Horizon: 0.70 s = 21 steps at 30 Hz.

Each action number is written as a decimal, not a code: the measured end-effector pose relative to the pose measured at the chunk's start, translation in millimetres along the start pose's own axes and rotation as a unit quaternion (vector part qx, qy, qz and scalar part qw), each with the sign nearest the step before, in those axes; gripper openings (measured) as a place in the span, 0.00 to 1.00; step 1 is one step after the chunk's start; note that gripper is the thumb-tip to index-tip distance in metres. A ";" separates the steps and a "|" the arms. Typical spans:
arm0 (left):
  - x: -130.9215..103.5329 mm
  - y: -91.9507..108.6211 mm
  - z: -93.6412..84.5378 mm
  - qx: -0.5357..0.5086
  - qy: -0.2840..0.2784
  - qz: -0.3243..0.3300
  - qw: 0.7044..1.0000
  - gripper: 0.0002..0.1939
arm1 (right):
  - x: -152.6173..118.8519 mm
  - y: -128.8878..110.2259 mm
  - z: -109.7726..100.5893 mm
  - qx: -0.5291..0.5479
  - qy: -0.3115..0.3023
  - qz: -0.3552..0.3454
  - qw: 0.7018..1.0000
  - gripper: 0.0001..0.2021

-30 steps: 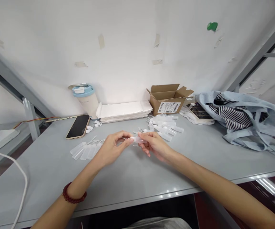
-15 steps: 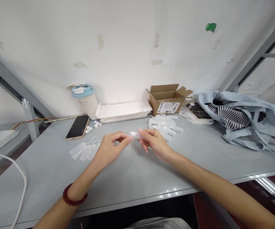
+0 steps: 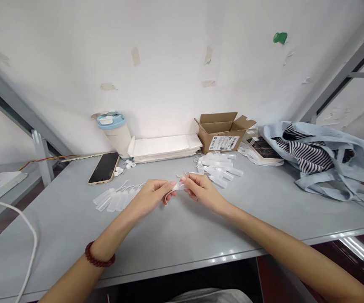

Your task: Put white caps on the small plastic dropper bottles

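Both hands meet at a small clear plastic bottle [image 3: 179,185] above the middle of the desk. My right hand [image 3: 203,192] pinches its right end between thumb and fingers. My left hand [image 3: 154,197] is closed on the left end, thumb on top. A thin white strip [image 3: 166,199] hangs below the left fingertips. The bottle's tip is mostly hidden by the left fingers. Beside my left hand lies a row of similar bottles [image 3: 114,199] with white strips at their tops. Behind my right hand is a loose pile of clear bottles [image 3: 220,166].
Small white caps [image 3: 129,164] lie by a phone [image 3: 104,168] and a blue-lidded tumbler [image 3: 115,134]. A stack of white envelopes [image 3: 166,147], an open cardboard box [image 3: 221,132] and a light blue bag [image 3: 352,155] stand along the wall. A white cable [image 3: 32,240] crosses the left side.
My left hand has moved right and closed on the bottle's end, covering the thin tip that showed before. A white strip now hangs from the left fingers. My right hand keeps its hold.
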State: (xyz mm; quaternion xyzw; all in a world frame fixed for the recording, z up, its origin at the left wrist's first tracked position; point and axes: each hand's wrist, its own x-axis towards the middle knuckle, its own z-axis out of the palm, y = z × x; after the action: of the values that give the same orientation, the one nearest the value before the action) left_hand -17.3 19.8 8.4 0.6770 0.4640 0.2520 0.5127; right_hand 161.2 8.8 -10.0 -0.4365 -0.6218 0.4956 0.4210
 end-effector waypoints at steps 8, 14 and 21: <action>-3.8 -1.5 5.0 0.077 0.042 0.101 0.991 0.12 | 2.4 0.4 -0.5 0.050 -0.003 0.088 0.995 0.20; -1.6 2.0 1.3 0.057 0.038 0.072 0.995 0.17 | 0.6 1.1 1.3 0.060 0.001 0.050 0.997 0.21; 1.6 -2.4 -0.9 -0.037 -0.047 0.013 0.998 0.23 | -4.2 2.1 3.4 -0.066 0.022 -0.056 0.996 0.19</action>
State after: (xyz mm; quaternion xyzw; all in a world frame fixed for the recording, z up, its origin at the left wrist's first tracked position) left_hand -18.2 21.7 6.3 0.6743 0.4209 0.2433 0.5559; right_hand 159.4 4.2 -13.0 -0.4385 -0.6671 0.4192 0.4323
